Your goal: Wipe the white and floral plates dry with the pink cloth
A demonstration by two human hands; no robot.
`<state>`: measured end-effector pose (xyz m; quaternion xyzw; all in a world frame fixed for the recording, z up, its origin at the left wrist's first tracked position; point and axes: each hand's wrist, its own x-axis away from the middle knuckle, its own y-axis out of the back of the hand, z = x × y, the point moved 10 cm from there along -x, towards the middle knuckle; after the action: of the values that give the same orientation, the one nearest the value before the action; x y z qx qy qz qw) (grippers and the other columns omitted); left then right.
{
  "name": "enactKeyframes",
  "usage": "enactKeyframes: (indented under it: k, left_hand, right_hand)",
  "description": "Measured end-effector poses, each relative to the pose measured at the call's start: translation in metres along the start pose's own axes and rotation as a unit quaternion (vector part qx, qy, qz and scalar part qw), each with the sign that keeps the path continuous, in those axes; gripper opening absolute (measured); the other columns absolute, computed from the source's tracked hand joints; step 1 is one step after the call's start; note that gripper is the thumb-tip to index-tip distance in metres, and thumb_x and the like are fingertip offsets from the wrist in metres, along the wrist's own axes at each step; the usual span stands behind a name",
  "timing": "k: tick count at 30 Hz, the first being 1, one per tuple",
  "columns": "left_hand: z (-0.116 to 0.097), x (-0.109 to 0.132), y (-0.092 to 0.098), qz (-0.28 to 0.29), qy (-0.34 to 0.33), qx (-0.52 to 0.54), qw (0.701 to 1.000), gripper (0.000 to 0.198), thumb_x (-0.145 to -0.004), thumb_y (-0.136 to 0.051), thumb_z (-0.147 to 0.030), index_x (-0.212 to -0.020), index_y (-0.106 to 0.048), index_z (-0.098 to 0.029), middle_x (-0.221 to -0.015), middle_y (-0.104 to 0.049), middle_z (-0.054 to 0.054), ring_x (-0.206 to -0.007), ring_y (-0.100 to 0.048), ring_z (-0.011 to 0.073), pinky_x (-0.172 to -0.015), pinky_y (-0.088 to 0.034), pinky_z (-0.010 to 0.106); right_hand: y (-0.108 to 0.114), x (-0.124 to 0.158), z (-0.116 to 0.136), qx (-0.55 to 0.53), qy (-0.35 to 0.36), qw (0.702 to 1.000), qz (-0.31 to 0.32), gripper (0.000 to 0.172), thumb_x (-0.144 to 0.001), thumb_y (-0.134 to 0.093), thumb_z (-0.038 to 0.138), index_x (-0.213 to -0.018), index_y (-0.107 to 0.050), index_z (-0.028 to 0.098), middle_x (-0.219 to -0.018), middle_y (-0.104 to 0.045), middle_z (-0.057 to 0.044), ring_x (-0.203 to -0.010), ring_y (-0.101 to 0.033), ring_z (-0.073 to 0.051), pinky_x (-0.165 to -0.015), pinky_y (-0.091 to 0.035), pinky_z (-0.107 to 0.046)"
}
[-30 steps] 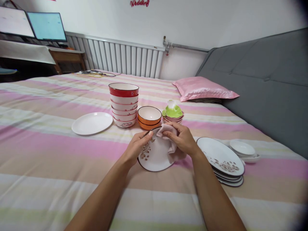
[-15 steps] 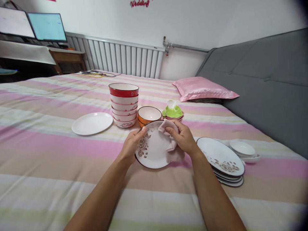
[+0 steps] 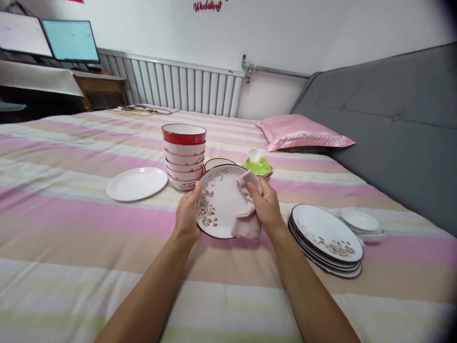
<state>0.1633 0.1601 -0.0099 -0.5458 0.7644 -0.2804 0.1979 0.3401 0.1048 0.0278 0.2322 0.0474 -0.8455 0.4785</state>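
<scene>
A white plate (image 3: 225, 205) with a brown flower pattern and dark rim is held up, tilted toward me, above the striped bedspread. My left hand (image 3: 188, 213) grips its left edge, thumb on the front face. At the right edge, my right hand (image 3: 266, 205) pinches a pale pink cloth (image 3: 249, 216) against the plate, the cloth hanging over its lower right front. Behind the plate, an orange-sided bowl (image 3: 217, 162) is mostly hidden, and the green leaf-shaped dish (image 3: 257, 166) shows just past my right hand.
Left of the plate stand a tall stack of bowls (image 3: 184, 157) and a white oval plate (image 3: 137, 184). To the right lie stacked flowered plates (image 3: 326, 233) and small white dishes (image 3: 360, 220). A pink pillow (image 3: 303, 131) rests by the grey headboard (image 3: 385, 90).
The plate has risen and tipped more upright, now covering more of the orange bowl. Both hands moved slightly up and left with it, the cloth still against its right side.
</scene>
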Motion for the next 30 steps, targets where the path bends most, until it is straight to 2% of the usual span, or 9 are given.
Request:
enactKeyframes:
  k: [5, 12, 16, 21, 25, 30]
  left_hand:
    - [-0.006, -0.002, 0.003, -0.018, -0.033, 0.014, 0.999, 0.04, -0.081, -0.059, -0.043, -0.109, -0.064, -0.015, -0.105, -0.071, 0.009, -0.107, -0.062, 0.0256, -0.095, -0.049, 0.037]
    - [-0.012, 0.0, 0.003, -0.033, -0.057, 0.044, 0.997, 0.039, -0.084, -0.055, -0.043, -0.113, -0.063, -0.018, -0.11, -0.069, 0.008, -0.109, -0.061, 0.0245, -0.096, -0.049, 0.037]
    - [-0.016, 0.002, 0.002, -0.039, -0.077, 0.07, 0.994, 0.04, -0.084, -0.055, -0.043, -0.115, -0.062, -0.018, -0.115, -0.068, 0.007, -0.112, -0.059, 0.0244, -0.097, -0.048, 0.036]
    - [-0.02, 0.005, 0.006, -0.064, -0.101, 0.077, 0.99, 0.042, -0.085, -0.053, -0.044, -0.118, -0.061, -0.019, -0.117, -0.066, 0.007, -0.113, -0.059, 0.0243, -0.097, -0.048, 0.036]
    - [-0.022, 0.006, 0.004, -0.057, -0.108, 0.081, 0.989, 0.044, -0.085, -0.052, -0.045, -0.119, -0.06, -0.018, -0.116, -0.066, 0.008, -0.114, -0.058, 0.0249, -0.097, -0.049, 0.037]
    - [-0.022, 0.003, -0.001, -0.025, -0.084, 0.044, 0.995, 0.039, -0.082, -0.057, -0.04, -0.115, -0.062, -0.02, -0.115, -0.067, 0.005, -0.113, -0.058, 0.0249, -0.093, -0.05, 0.034]
  right_hand:
    - [-0.007, 0.004, -0.013, -0.033, -0.023, 0.999, -0.029, 0.04, -0.083, -0.05, 0.052, -0.102, -0.059, 0.018, -0.092, -0.067, -0.005, -0.086, -0.06, -0.02, -0.075, -0.048, -0.03]
    - [-0.016, 0.011, -0.023, -0.014, -0.008, 0.998, -0.056, 0.05, -0.086, -0.04, 0.056, -0.116, -0.054, 0.018, -0.103, -0.068, -0.008, -0.097, -0.062, -0.022, -0.079, -0.05, -0.033]
    - [-0.023, 0.017, -0.03, -0.073, -0.06, 0.993, -0.065, 0.047, -0.085, -0.044, 0.053, -0.116, -0.053, 0.018, -0.106, -0.068, -0.009, -0.098, -0.063, -0.021, -0.079, -0.052, -0.033]
    - [-0.035, 0.025, -0.034, -0.138, -0.115, 0.982, -0.057, 0.046, -0.084, -0.049, 0.049, -0.12, -0.052, 0.019, -0.115, -0.065, -0.009, -0.105, -0.062, -0.021, -0.088, -0.05, -0.036]
    - [-0.039, 0.03, -0.035, -0.157, -0.119, 0.979, -0.059, 0.048, -0.085, -0.05, 0.046, -0.124, -0.049, 0.019, -0.123, -0.061, -0.009, -0.111, -0.058, -0.02, -0.09, -0.048, -0.036]
    - [-0.025, 0.023, -0.028, -0.115, -0.086, 0.986, -0.09, 0.04, -0.085, -0.049, 0.044, -0.115, -0.053, 0.017, -0.11, -0.066, -0.009, -0.1, -0.062, -0.02, -0.084, -0.049, -0.034]
